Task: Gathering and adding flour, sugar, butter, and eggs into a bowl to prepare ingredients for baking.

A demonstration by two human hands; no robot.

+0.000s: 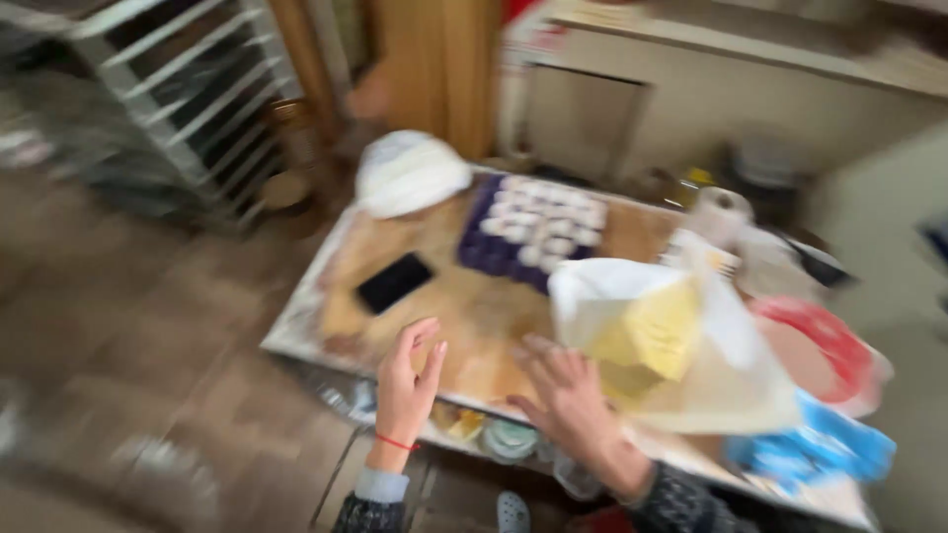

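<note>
The picture is motion-blurred. My left hand [407, 380] hovers over the near edge of a wooden work table [474, 316], fingers together and held edge-on, empty, with a red string at the wrist. My right hand [563, 390] is spread flat over the table's front edge, beside a white plastic bag [691, 365] with a yellow block inside; whether it touches the bag is unclear. A dark phone [393, 282] lies flat on the table past my left hand. Farther back sits a purple tray [538, 232] of several white eggs.
A white rounded bundle [410, 173] rests at the table's far left corner. Red-and-white [825, 350] and blue [815, 444] packages lie at the right end, a paper roll [719, 212] behind them. A metal rack [178, 89] stands at the left. Jars [509, 437] sit under the table edge.
</note>
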